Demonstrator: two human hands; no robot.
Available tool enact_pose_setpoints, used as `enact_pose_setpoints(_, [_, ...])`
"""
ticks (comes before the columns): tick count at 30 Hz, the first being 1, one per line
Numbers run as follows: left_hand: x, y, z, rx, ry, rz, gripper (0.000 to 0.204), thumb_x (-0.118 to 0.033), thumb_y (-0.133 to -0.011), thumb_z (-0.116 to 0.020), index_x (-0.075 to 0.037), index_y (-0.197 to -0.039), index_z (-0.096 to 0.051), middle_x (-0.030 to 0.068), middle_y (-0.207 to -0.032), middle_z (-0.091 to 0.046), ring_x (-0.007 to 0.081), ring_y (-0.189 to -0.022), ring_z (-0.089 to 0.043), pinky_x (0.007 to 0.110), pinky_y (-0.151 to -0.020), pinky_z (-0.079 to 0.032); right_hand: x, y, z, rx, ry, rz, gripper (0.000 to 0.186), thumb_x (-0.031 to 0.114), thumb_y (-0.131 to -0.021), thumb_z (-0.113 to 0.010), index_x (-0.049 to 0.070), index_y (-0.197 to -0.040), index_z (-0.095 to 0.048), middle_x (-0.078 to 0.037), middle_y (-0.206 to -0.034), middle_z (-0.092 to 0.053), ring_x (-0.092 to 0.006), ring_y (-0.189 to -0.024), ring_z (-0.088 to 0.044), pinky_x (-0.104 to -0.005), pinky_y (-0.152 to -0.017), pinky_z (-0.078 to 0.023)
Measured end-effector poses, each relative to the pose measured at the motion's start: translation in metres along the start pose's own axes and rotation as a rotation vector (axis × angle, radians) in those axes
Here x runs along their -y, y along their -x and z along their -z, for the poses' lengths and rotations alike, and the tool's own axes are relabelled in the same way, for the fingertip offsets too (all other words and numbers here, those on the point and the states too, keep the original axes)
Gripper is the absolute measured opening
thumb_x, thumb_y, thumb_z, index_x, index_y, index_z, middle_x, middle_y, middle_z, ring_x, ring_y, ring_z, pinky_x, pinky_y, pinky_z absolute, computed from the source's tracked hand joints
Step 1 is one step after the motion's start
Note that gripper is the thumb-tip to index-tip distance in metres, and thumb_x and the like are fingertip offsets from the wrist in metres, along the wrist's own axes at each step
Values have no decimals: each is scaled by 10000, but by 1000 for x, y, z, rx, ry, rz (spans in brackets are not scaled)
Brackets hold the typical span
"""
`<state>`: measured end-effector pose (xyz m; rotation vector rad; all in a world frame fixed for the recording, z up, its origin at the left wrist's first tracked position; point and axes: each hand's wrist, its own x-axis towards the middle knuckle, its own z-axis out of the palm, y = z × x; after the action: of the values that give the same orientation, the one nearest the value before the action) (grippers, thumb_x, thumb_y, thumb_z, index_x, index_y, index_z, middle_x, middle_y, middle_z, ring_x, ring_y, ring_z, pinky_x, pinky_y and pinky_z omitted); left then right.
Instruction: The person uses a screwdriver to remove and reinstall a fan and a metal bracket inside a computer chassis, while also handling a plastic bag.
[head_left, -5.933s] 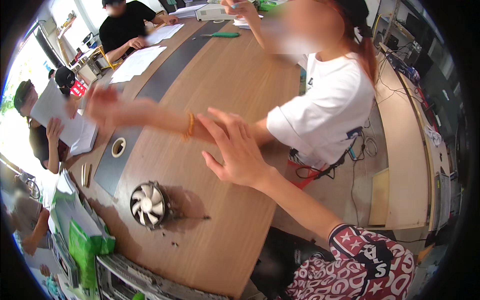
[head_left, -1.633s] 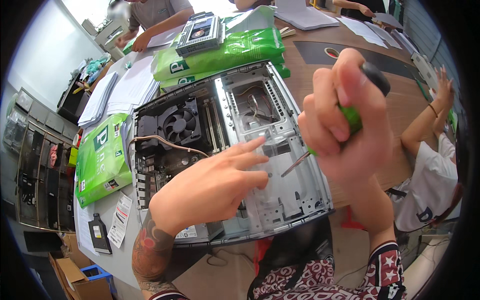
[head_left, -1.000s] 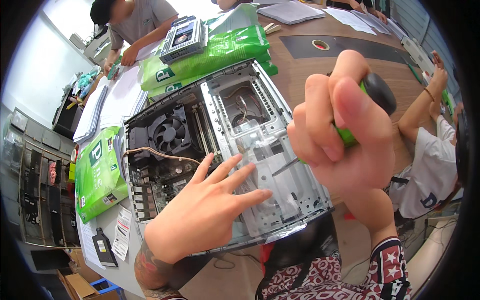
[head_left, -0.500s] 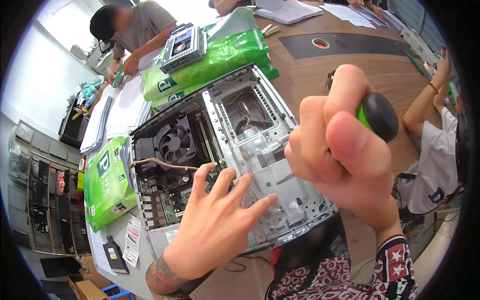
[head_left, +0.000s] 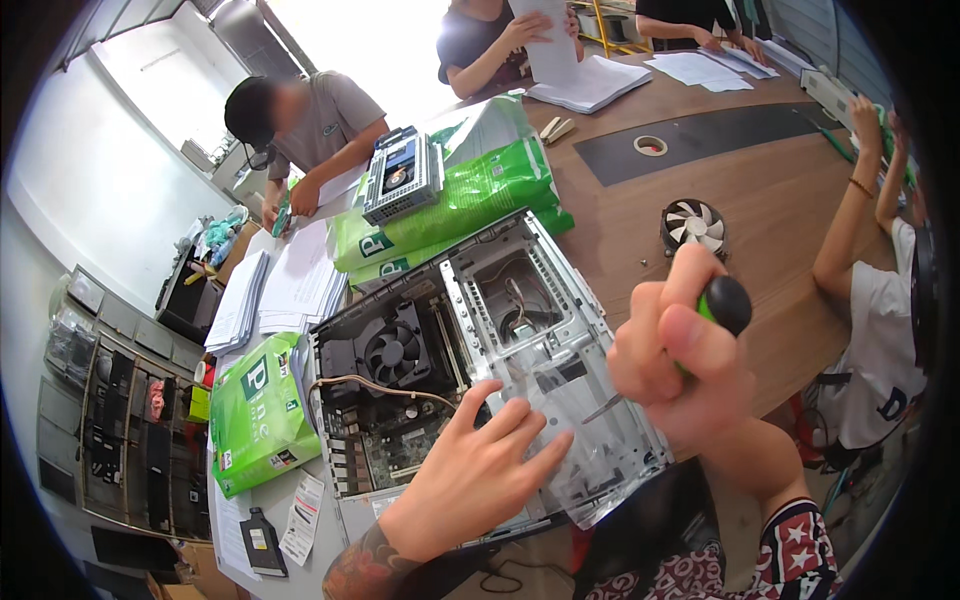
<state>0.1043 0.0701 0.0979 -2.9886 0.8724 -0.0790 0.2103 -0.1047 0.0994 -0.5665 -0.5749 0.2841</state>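
1. The left hand (head_left: 480, 480) is spreading its fingers, palm down, over clear plastic (head_left: 612, 478); whether the fingertips are touching it, I cannot tell.
2. The right hand (head_left: 690, 365) is gripping a green-and-black screwdriver (head_left: 728, 304) in a closed fist, its shaft slanting down and leftward toward the plastic; whether the tip is touching, I cannot tell.
3. The opened computer case (head_left: 461, 318) is lying beneath and beyond the left hand, with the plastic covering part of its right side.
4. Left of the left hand, a flat black part (head_left: 262, 546) is lying beside a white label sheet (head_left: 302, 520).
5. Inside the case, a black fan (head_left: 392, 356) is sitting beyond and left of the left hand.
6. A loose fan (head_left: 694, 226) with pale blades is resting on the counter (head_left: 790, 310) just beyond the right hand.
7. Farther beyond the left hand, a metal drive unit (head_left: 404, 176) is resting on green packages (head_left: 480, 205).
8. Well beyond the left hand, a person in a grey shirt (head_left: 335, 120) is leaning over papers.
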Motion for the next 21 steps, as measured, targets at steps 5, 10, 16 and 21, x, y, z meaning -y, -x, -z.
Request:
enact_pose_setpoints(5, [-6,-1,2,0,-65,14,394,-86,-715,-639,-116,-1108,-664,55,-1067,-644,193,-982,-575,386,-923,-427,16,0,1,88,28,88,192,79,-926,-576,62,-821,-416,-15,-538,-429,-64,-412,-360,-241,-394,-304])
enact_pose_setpoints(10, [-4,-4,-1,4,-111,32,354,-87,-717,-633,-90,-1070,-655,75,-1097,-660,181,-941,-580,351,-822,-442,22,-2,12,265,224,107,199,199,-1020,-441,106,-867,-355,-25,-577,-410,-103,-377,-296,-263,-394,-282])
enact_pose_setpoints(16, [-5,-2,5,-51,-167,-4,347,-127,-738,-633,-101,-1083,-661,77,-1118,-662,169,-907,-571,327,-767,-431,23,-2,9,232,174,74,205,203,-1021,-445,108,-864,-355,-25,-583,-414,-102,-378,-296,-260,-396,-283])
enact_pose_setpoints(21, [-5,-2,3,45,-95,22,329,-141,-756,-623,-102,-1080,-664,83,-1133,-653,171,-914,-555,316,-759,-426,18,-3,8,258,251,106,211,200,-1018,-459,108,-860,-354,-25,-583,-414,-100,-381,-293,-259,-389,-272])
